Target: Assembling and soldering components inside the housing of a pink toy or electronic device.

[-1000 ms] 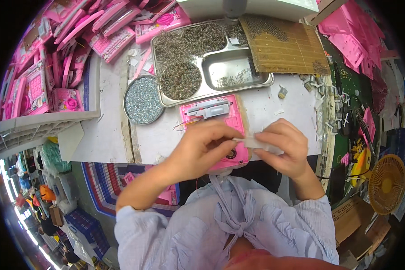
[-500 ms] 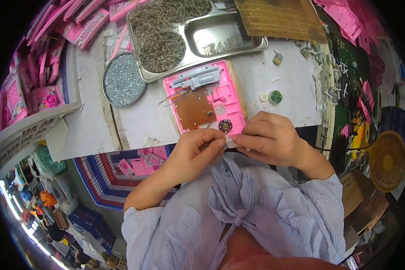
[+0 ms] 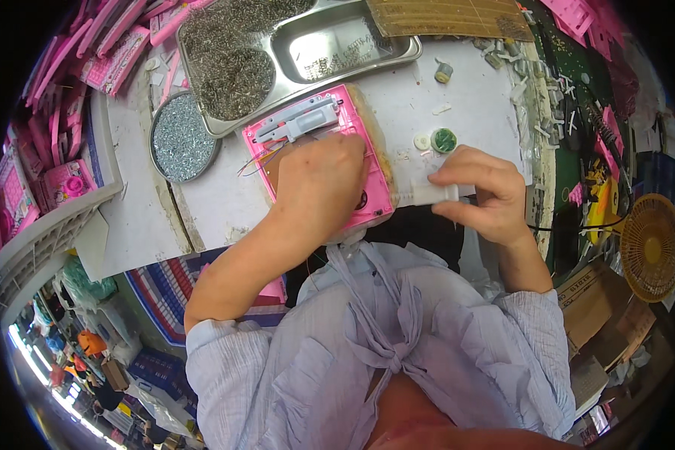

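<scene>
On the white table (image 3: 487,105), just nearer the person than the steel tray (image 3: 286,88), lies the pink casing (image 3: 379,172), its inside facing up and its near end at the table's front edge. Half a second ago both hands met at that near end; now they have parted. The left hand (image 3: 319,176) has moved over the casing's middle, covering most of the brown board that showed there, while the right hand (image 3: 487,187) has drawn off to the right with a translucent tube (image 3: 426,193). The work thus seems split, the left attending to the casing's inside and the right simply keeping hold of the tube. The left fingers bend downward behind the back of the hand, so I cannot tell how far apart they are or whether they grip anything. The right thumb and forefinger stand parted by the tube's thickness, pinching it near its wider end. The casing's long axis runs away from the person, its far end, crossed by a grey module (image 3: 304,120), leaning left. The tube's long axis runs nearly left to right, its narrow end toward the casing's right side; whether they touch is unclear. Beyond it sits a small green disc (image 3: 444,140).
</scene>
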Tool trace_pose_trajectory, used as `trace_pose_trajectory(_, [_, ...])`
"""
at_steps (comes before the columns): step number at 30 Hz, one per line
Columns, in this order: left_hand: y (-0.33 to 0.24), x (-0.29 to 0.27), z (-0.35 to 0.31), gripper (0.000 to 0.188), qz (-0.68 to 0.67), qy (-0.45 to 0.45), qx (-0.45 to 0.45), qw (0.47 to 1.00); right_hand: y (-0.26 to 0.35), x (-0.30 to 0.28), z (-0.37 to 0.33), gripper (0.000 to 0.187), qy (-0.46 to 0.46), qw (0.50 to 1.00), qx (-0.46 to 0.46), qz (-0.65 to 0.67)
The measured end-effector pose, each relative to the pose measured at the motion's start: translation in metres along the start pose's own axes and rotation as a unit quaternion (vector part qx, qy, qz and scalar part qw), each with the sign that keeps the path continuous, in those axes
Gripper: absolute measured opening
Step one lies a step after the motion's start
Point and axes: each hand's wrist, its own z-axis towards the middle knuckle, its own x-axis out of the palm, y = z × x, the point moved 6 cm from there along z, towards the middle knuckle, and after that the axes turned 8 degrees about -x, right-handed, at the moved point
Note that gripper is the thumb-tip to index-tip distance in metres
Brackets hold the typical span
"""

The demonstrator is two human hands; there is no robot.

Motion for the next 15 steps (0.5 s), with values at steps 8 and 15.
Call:
trace_pose_trajectory(8, [0.013,-0.019,-0.005,0.016,-0.165,0.018,-0.105,0.980,-0.018,-0.002,0.013,0.030,0.008,0.994,0.017,-0.109])
trace_pose_trajectory(15, [-0.004,0.000,-0.008,0.016,0.051,0.008,-0.004,0.999,-0.006,-0.010,0.015,0.029,0.004,0.990,-0.021,-0.137])
